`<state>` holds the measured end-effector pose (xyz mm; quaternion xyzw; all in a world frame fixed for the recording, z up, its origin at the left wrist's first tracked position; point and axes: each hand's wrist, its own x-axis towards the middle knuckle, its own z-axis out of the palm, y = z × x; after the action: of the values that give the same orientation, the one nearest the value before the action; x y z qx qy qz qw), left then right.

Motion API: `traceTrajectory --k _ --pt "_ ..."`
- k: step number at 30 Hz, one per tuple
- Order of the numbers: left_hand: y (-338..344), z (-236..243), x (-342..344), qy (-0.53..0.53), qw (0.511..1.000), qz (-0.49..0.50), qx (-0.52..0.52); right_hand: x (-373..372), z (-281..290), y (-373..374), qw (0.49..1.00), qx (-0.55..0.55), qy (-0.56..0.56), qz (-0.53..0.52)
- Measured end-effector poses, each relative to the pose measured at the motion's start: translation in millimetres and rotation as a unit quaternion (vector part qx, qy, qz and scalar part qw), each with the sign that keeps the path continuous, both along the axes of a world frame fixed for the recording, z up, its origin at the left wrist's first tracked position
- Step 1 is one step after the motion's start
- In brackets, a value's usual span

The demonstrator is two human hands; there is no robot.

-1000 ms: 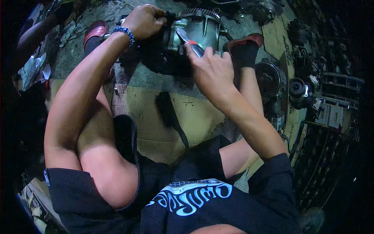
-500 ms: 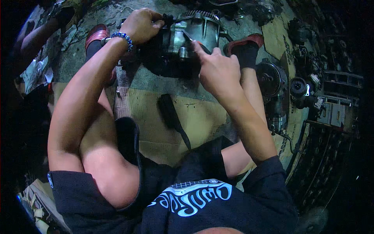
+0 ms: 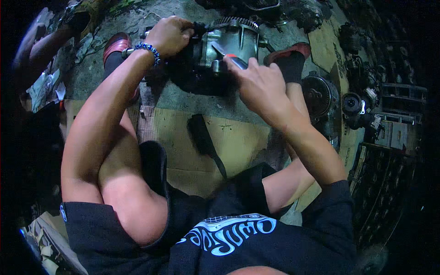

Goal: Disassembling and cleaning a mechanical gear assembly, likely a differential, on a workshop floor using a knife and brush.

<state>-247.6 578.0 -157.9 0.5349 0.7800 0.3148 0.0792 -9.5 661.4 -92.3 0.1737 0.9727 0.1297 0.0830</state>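
A metal gear housing [image 3: 233, 43] with a toothed ring along its top stands on the ground between my feet. My right hand [image 3: 263, 82] is closed round the red-and-black handle of a scraper [image 3: 236, 61]. Its thin metal blade points up and left, against or just over the housing's face; contact is hard to tell. With fingers curled, my left hand [image 3: 173, 34] grips a dark part at the housing's upper left, mostly hidden by the fingers. A blue beaded bracelet circles that wrist. The housing's lower left is lost in shadow.
A black brush [image 3: 201, 137] lies on the cardboard [image 3: 178, 151] between my legs. To the right sit a round toothed metal part [image 3: 316, 94], a pulley-like part [image 3: 352, 103] and dark racks. Another person's arm [image 3: 46, 46] shows at the far left.
My right hand has turned and drawn back slightly, so more of the scraper's handle shows and its blade sits lower on the housing. The left hand keeps its grip. The view has shifted slightly.
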Motion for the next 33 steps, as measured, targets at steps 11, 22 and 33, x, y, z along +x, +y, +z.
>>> traceTrajectory --k 11,22,33 --pt "26 -8 31 -0.051 0.998 0.019 0.018 141 -41 -3 0.884 -0.324 0.308 -0.136" --pt "36 7 26 0.194 0.965 -0.096 -0.147 182 -55 -14 0.732 -0.528 0.381 -0.200" --pt "41 5 18 0.121 0.972 -0.163 -0.120 201 -70 -21 0.679 -0.544 0.432 -0.236"
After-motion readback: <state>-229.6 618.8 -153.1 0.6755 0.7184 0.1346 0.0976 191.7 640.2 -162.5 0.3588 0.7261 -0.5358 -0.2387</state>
